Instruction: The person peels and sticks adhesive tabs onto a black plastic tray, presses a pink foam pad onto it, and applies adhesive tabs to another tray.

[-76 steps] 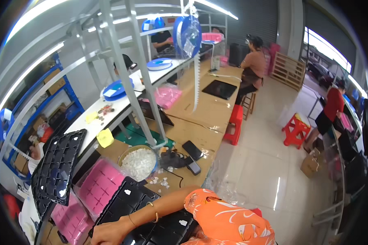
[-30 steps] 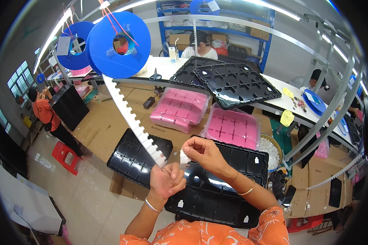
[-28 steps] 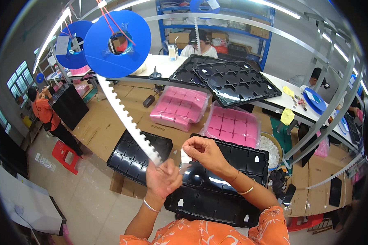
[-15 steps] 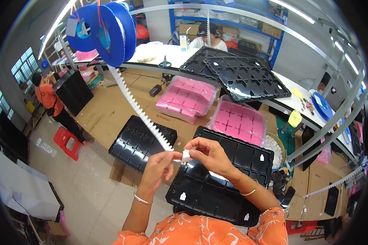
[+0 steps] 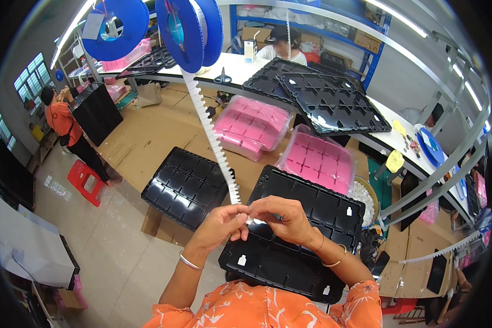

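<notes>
A white toothed strip [image 5: 216, 139] hangs from a blue reel [image 5: 183, 35] and runs down to my hands. My left hand [image 5: 222, 225] is closed in a pinch at the strip's lower end. Right beside it, my right hand [image 5: 285, 217] is also closed, its fingertips meeting those of the left. A small white piece [image 5: 250, 220] shows between the fingertips, mostly covered. Below my hands lies a black moulded tray [image 5: 279, 270] with several small white bottle-shaped pieces on it, among them one white piece [image 5: 242, 260] near its left end.
Another black tray [image 5: 186, 186] lies to the left on cardboard. Beyond are two wrapped pink tray stacks [image 5: 251, 126] and a basket of white bits [image 5: 364, 202]. More black trays [image 5: 333, 104] overhang the white table, where scissors [image 5: 222, 76] lie. A person [image 5: 65, 120] stands far left.
My fingertips have drawn together, covering more of the white piece. The reel and strip appear further right in the view, and the strip hangs steeper.
</notes>
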Motion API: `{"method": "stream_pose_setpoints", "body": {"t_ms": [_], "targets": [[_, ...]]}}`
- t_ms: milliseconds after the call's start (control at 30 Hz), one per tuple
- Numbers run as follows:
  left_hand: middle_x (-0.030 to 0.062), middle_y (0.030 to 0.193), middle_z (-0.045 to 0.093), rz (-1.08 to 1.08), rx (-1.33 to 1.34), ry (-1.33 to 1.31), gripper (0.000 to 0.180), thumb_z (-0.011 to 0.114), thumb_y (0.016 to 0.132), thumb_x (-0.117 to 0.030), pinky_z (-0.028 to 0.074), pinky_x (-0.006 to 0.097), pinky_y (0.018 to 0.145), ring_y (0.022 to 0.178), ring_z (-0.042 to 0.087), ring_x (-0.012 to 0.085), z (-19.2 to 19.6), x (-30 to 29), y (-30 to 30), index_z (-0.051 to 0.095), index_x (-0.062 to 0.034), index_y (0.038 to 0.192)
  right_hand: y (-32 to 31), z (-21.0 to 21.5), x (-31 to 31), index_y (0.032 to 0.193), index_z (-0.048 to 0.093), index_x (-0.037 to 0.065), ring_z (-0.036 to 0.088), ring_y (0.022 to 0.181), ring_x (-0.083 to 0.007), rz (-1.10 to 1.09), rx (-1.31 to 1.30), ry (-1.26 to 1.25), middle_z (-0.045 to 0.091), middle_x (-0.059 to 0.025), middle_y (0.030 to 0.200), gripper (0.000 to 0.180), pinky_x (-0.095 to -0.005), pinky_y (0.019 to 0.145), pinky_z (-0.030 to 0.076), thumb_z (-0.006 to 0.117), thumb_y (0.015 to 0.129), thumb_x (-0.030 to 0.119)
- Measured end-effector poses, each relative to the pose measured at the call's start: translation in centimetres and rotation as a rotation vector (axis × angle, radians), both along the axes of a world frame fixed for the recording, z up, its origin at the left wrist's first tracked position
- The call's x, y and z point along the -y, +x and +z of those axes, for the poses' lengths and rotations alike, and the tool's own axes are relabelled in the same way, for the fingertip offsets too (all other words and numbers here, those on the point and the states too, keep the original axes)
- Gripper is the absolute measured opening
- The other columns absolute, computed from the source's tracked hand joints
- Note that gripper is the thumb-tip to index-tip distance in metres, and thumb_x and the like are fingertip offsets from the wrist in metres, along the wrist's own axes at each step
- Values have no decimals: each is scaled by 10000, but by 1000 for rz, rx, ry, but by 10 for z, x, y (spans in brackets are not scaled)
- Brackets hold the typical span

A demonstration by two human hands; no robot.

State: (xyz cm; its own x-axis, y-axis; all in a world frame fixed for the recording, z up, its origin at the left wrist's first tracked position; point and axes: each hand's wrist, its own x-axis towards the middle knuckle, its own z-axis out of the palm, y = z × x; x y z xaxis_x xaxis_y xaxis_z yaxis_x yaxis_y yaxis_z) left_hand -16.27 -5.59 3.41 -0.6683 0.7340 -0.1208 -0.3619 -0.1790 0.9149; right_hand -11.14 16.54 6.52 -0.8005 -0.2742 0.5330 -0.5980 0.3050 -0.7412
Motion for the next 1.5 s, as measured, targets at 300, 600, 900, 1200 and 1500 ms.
{"method": "stream_pose_setpoints", "body": {"t_ms": [300,600,900,1200,1500], "targets": [[69,903,668,270,-114,-68,218,684,945,24,447,178,506,671,638,80,1,-8,3,652,25,1160,0,-8,-8,1134,721,-2,694,938,-136,-141,282,-91,704,-83,1122,199,-270,810,564,723,954,82],[61,951,675,328,60,57,208,656,999,-59,465,208,542,740,656,114,-7,-15,5,622,0,1195,2,-28,10,1004,693,14,686,837,-197,-217,148,-76,702,-95,986,116,-312,728,543,735,901,43],[16,897,683,609,-269,-319,145,685,954,-7,422,206,595,682,552,48,-90,11,-29,694,-26,1098,19,-14,-65,911,692,47,663,1070,-282,-388,34,65,655,-104,1177,53,-373,913,525,738,891,65],[10,912,721,549,-528,-572,202,729,879,-16,493,226,721,823,645,79,-153,9,-32,727,-31,1080,-56,-59,-90,845,699,23,602,1150,-328,-387,131,246,615,-133,1242,91,-428,1017,466,746,840,100],[107,973,767,389,-443,-791,267,724,855,-49,538,316,718,891,734,195,-212,9,-31,758,-42,1120,-92,-98,-85,825,663,14,570,1175,-361,-426,90,388,606,-148,1241,112,-441,1015,456,752,818,83]]}}
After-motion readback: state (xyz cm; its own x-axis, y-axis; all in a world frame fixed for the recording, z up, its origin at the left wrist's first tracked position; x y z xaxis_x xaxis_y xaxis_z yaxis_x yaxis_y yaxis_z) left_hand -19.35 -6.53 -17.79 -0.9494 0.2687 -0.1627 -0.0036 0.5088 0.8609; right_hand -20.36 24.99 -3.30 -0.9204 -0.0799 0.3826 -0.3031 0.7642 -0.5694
